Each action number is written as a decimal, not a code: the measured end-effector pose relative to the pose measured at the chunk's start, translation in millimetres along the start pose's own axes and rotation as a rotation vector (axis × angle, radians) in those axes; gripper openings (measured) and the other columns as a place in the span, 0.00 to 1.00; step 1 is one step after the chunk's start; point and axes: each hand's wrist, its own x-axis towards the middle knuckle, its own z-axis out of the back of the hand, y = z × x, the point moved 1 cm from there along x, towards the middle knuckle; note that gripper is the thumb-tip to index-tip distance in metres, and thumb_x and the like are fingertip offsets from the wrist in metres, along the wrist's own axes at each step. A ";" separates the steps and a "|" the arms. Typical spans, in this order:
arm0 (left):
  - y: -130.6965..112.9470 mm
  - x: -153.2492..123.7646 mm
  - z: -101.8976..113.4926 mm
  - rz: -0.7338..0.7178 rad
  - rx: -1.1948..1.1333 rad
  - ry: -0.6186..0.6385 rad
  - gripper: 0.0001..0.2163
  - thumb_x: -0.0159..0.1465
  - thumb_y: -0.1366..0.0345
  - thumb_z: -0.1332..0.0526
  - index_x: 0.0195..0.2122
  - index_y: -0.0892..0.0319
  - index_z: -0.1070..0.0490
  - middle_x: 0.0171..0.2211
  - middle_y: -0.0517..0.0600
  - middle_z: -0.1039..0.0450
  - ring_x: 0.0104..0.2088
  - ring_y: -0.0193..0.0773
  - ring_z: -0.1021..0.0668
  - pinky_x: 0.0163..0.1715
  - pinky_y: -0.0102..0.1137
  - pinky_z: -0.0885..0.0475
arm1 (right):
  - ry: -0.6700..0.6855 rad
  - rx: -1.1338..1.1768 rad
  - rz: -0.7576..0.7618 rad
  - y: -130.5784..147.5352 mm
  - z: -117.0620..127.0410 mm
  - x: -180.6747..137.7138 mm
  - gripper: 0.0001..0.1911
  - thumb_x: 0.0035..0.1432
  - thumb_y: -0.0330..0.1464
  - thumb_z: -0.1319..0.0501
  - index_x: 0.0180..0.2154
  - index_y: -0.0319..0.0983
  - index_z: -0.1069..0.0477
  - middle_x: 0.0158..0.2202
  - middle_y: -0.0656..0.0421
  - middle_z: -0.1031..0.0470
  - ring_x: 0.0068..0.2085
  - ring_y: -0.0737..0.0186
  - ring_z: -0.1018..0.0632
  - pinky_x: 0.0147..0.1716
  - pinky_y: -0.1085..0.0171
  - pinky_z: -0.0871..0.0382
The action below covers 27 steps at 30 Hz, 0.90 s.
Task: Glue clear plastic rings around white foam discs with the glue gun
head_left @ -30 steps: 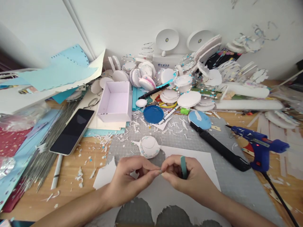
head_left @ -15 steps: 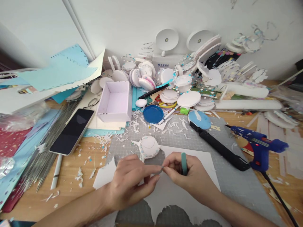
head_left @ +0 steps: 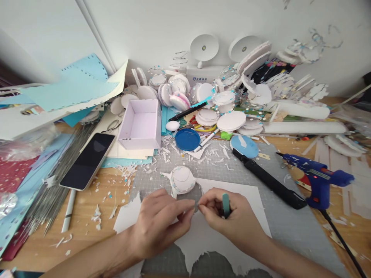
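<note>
- While a tiny scrap [head_left: 196,207] is pinched between the fingertips of the left hand [head_left: 162,227] and the right hand [head_left: 232,220], a teal tool [head_left: 225,204] is clamped among the right fingers.
- The scrap is held above a white card [head_left: 252,197], on a grey cutting mat [head_left: 290,227].
- A round foam piece [head_left: 182,179] is seen at 12 o'clock, a blue glue gun [head_left: 319,177] at 2 o'clock.
- Blue print on the white lamp base [head_left: 200,77] cannot be read.

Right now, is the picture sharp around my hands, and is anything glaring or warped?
Head view: soft, even light, no glare; left hand and right hand are sharp, though the tiny piece their fingers pinch is too small to read; the wide lens bends the edges.
</note>
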 end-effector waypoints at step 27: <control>-2.9 -2.2 -5.6 0.278 -0.167 0.072 0.06 0.59 0.75 0.39 0.36 0.60 0.25 0.16 0.43 0.30 0.17 0.28 0.30 0.20 0.22 0.34 | 0.018 -0.091 0.025 -3.7 -3.5 -3.6 0.05 0.50 0.29 0.43 0.24 0.38 0.31 0.17 0.66 0.42 0.20 0.72 0.40 0.20 0.72 0.43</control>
